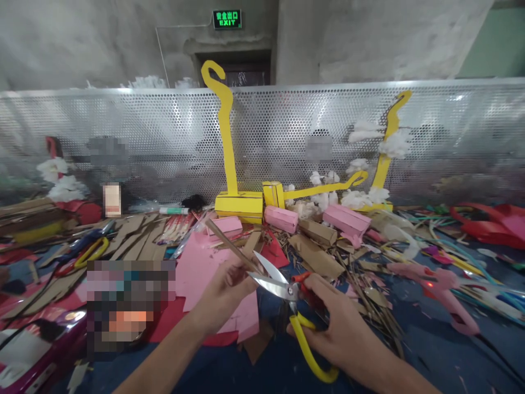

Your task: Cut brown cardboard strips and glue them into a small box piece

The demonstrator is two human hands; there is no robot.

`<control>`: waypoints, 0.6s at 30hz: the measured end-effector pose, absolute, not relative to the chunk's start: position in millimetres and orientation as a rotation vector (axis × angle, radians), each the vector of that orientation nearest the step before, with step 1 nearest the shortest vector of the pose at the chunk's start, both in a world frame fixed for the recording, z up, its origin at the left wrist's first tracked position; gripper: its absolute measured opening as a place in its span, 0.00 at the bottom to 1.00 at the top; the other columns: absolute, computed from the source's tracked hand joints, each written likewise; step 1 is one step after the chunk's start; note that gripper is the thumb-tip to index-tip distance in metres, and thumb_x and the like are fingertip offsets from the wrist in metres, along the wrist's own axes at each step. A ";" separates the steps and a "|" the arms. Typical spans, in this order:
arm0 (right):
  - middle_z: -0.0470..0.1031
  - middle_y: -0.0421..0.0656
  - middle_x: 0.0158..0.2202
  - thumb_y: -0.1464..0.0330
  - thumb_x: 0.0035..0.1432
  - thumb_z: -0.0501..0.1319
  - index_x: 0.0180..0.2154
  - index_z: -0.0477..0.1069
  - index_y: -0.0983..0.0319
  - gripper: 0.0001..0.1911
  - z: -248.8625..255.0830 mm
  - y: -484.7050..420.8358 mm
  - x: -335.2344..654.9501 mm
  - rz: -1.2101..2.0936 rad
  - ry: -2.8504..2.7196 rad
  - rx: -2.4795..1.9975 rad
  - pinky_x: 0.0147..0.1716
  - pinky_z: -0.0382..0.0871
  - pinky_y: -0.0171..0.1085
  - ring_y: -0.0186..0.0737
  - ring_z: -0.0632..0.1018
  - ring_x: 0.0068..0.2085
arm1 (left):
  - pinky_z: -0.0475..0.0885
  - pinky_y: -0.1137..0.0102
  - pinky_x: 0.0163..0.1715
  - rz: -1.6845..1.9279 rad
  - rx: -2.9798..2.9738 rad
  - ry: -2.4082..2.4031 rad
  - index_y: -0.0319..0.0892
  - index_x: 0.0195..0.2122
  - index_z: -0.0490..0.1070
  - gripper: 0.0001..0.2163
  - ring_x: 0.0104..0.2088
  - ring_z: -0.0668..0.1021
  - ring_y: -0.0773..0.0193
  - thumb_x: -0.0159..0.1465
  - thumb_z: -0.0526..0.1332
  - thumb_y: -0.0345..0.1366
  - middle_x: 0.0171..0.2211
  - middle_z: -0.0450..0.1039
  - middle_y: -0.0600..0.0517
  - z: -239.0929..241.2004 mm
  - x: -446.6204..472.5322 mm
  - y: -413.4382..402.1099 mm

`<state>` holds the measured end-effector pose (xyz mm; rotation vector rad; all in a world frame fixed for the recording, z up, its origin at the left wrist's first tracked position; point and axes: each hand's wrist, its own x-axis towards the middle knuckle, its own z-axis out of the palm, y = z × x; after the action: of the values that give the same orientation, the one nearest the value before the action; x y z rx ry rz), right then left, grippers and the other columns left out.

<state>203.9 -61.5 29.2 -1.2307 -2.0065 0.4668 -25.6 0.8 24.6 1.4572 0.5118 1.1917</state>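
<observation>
Between the fingers of my left hand (229, 287) is a narrow strip of brown cardboard (226, 239), slanting up to the left. My right hand (334, 325) is closed around the red and yellow handles of a pair of scissors (292, 291). The scissor blades are apart and point left, close to the left fingertips and the strip's lower end. Beneath both hands lie pink paper sheets (197, 268) and a red sheet (166, 323). Behind them stand a yellow hook-topped cardboard piece on a box base (238, 203) and a small pink box (281, 219).
A pink glue gun (447, 290) with a glowing red light lies at the right. Cardboard scraps (315, 257) litter the blue table. Another yellow-handled pair of scissors (92, 251) lies left. A perforated metal panel (279, 137) bounds the back.
</observation>
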 end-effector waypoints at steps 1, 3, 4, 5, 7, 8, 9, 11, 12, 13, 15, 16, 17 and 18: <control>0.71 0.40 0.36 0.67 0.54 0.68 0.35 0.64 0.58 0.13 29.9 -62.2 203.9 0.479 -2.012 -1.233 0.32 0.63 0.35 0.40 0.70 0.33 | 0.68 0.75 0.36 1.192 1.466 0.522 0.42 0.36 0.76 0.03 0.35 0.74 0.68 0.65 0.66 0.35 0.31 0.73 0.54 24.4 -25.8 0.3; 0.72 0.41 0.36 0.67 0.53 0.68 0.35 0.65 0.58 0.12 31.5 -63.6 203.4 0.497 -2.014 -1.237 0.33 0.63 0.35 0.40 0.71 0.34 | 0.68 0.75 0.36 1.200 1.466 0.540 0.42 0.36 0.76 0.03 0.35 0.74 0.68 0.64 0.67 0.35 0.32 0.73 0.54 24.2 -25.8 -0.4; 0.72 0.41 0.36 0.68 0.53 0.69 0.35 0.65 0.58 0.12 32.2 -64.2 202.8 0.503 -2.011 -1.242 0.33 0.64 0.35 0.40 0.71 0.34 | 0.68 0.75 0.36 1.203 1.462 0.550 0.42 0.36 0.76 0.03 0.35 0.74 0.68 0.64 0.67 0.35 0.32 0.73 0.54 24.2 -25.7 -0.7; 0.73 0.41 0.37 0.68 0.52 0.69 0.35 0.66 0.59 0.12 32.6 -64.5 202.1 0.507 -2.004 -1.247 0.34 0.64 0.35 0.41 0.72 0.35 | 0.68 0.75 0.36 1.206 1.455 0.559 0.42 0.36 0.76 0.03 0.34 0.73 0.68 0.64 0.67 0.35 0.32 0.73 0.54 24.3 -25.4 -1.0; 0.73 0.41 0.37 0.70 0.51 0.69 0.35 0.67 0.59 0.12 32.8 -64.8 200.7 0.507 -1.991 -1.267 0.34 0.65 0.35 0.41 0.73 0.36 | 0.68 0.75 0.36 1.213 1.440 0.571 0.42 0.35 0.76 0.03 0.34 0.73 0.69 0.64 0.67 0.35 0.32 0.73 0.54 24.7 -24.7 -1.7; 0.74 0.41 0.37 0.70 0.51 0.69 0.35 0.67 0.59 0.12 32.6 -64.7 200.2 0.503 -1.987 -1.274 0.34 0.65 0.35 0.41 0.73 0.36 | 0.68 0.76 0.36 1.221 1.434 0.566 0.42 0.34 0.76 0.03 0.34 0.73 0.69 0.65 0.66 0.35 0.32 0.73 0.55 25.0 -24.2 -2.1; 0.74 0.41 0.37 0.70 0.51 0.69 0.35 0.67 0.59 0.12 32.2 -64.7 199.8 0.499 -1.984 -1.280 0.34 0.65 0.35 0.41 0.73 0.35 | 0.68 0.76 0.36 1.229 1.431 0.551 0.42 0.34 0.76 0.03 0.34 0.74 0.69 0.65 0.66 0.34 0.32 0.73 0.55 25.4 -23.7 -2.5; 0.74 0.41 0.37 0.69 0.51 0.69 0.35 0.67 0.59 0.12 31.0 -64.5 199.6 0.486 -1.982 -1.287 0.33 0.65 0.35 0.41 0.73 0.35 | 0.68 0.76 0.36 1.237 1.424 0.508 0.43 0.33 0.77 0.03 0.34 0.74 0.69 0.64 0.66 0.33 0.31 0.73 0.56 26.5 -22.6 -2.9; 0.74 0.41 0.37 0.69 0.51 0.69 0.35 0.67 0.59 0.12 30.3 -64.3 199.7 0.482 -1.982 -1.287 0.33 0.65 0.35 0.41 0.73 0.35 | 0.68 0.76 0.36 1.236 1.417 0.491 0.43 0.33 0.77 0.02 0.34 0.74 0.69 0.64 0.67 0.33 0.31 0.73 0.56 27.0 -22.1 -2.9; 0.74 0.41 0.37 0.69 0.51 0.69 0.35 0.67 0.59 0.12 29.6 -64.2 199.8 0.474 -1.980 -1.285 0.33 0.65 0.35 0.41 0.73 0.35 | 0.68 0.76 0.35 1.235 1.411 0.482 0.43 0.33 0.77 0.02 0.33 0.74 0.70 0.64 0.67 0.32 0.31 0.74 0.56 27.4 -21.7 -2.8; 0.74 0.41 0.35 0.69 0.50 0.69 0.33 0.66 0.59 0.12 28.2 -63.8 200.1 0.454 -1.980 -1.286 0.33 0.64 0.35 0.40 0.73 0.34 | 0.68 0.76 0.35 1.233 1.406 0.488 0.43 0.32 0.78 0.02 0.33 0.74 0.70 0.63 0.67 0.31 0.31 0.74 0.56 28.1 -21.1 -2.5; 0.74 0.40 0.35 0.69 0.50 0.69 0.33 0.66 0.59 0.12 27.3 -63.4 200.2 0.443 -1.980 -1.288 0.32 0.64 0.35 0.40 0.73 0.33 | 0.68 0.76 0.35 1.235 1.408 0.497 0.42 0.32 0.78 0.02 0.32 0.74 0.70 0.62 0.68 0.30 0.31 0.74 0.56 28.1 -20.9 -2.3; 0.74 0.40 0.34 0.68 0.50 0.70 0.33 0.66 0.59 0.13 26.4 -63.0 200.3 0.433 -1.979 -1.293 0.32 0.64 0.35 0.40 0.73 0.33 | 0.68 0.76 0.34 1.235 1.412 0.503 0.42 0.32 0.78 0.02 0.32 0.74 0.69 0.61 0.68 0.30 0.31 0.74 0.56 28.1 -20.7 -2.2; 0.74 0.40 0.33 0.67 0.50 0.70 0.33 0.66 0.59 0.13 25.5 -62.5 200.4 0.427 -1.981 -1.300 0.31 0.63 0.35 0.40 0.73 0.32 | 0.68 0.76 0.35 1.235 1.416 0.506 0.42 0.32 0.78 0.02 0.33 0.74 0.69 0.61 0.69 0.30 0.31 0.74 0.56 27.9 -20.5 -2.1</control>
<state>200.4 -62.5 25.5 -1.2998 -1.9811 0.4275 -20.5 -2.1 27.9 1.4163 0.5057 1.2352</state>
